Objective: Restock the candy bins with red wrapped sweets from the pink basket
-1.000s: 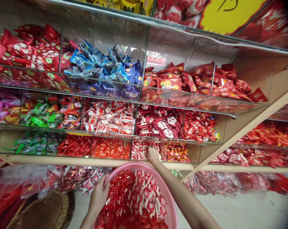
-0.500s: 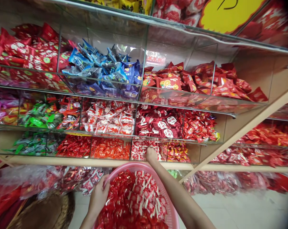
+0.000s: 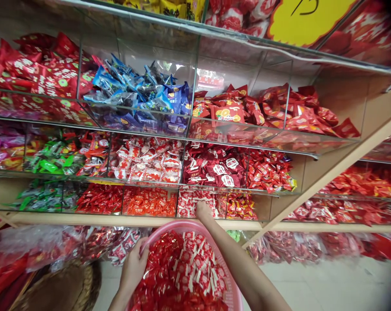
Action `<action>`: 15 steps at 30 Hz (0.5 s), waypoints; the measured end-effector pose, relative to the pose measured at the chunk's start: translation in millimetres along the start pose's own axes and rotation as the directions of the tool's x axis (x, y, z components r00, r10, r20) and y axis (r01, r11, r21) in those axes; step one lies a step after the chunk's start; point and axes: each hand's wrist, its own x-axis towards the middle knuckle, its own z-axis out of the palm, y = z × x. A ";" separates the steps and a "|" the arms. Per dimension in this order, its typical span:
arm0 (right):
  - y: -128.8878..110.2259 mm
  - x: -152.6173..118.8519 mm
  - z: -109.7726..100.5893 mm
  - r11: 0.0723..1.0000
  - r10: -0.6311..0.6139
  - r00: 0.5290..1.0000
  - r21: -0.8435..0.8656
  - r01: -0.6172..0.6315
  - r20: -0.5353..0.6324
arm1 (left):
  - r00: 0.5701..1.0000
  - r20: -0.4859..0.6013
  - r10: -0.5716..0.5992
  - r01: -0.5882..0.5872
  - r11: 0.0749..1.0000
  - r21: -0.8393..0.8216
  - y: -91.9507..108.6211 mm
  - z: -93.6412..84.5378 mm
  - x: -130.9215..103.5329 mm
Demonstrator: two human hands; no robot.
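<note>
1. Head view: round pink plastic basket point(image 3: 229, 276) sits low centre, heaped with small red-and-white wrapped candies point(image 3: 189, 272), rim just under the bottom shelf edge, likely so pieces drop straight in.
2. Left hand point(image 3: 134, 265) clamps basket's near-left rim, fingers curled over the edge, holding it steady and level.
3. Right hand point(image 3: 204, 210) reaches into bottom-row glass bin of red-and-white candies point(image 3: 189, 204); fingers buried among wrappers, so can't tell how closed the grip is or what it has.
4. Beside it: orange-red candy bin point(image 3: 150, 202) on the left, dark red packets point(image 3: 215, 166) in the row above.
5. Further out: blue wrapped sweets point(image 3: 143, 93) on the upper tier, yellow sign point(image 3: 308, 19) at top, woven basket point(image 3: 62, 287) lower left.
</note>
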 end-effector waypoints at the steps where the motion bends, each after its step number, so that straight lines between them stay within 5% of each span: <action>1: 0.3 -0.1 -1.5 1.000 -0.007 1.000 0.002 0.007 0.002 | 1.000 -0.003 -0.002 0.003 1.000 0.004 -0.3 0.3 0.2; 10: 48.0 27.6 -51.7 1.000 -0.012 0.999 -0.006 0.012 -0.037 | 0.999 -0.028 0.029 -0.029 1.000 0.000 -0.1 0.1 1.0; 15: 56.0 31.1 -49.8 0.997 0.060 0.998 -0.043 -0.061 -0.026 | 1.000 -0.015 0.015 -0.015 1.000 -0.006 1.4 -0.4 0.2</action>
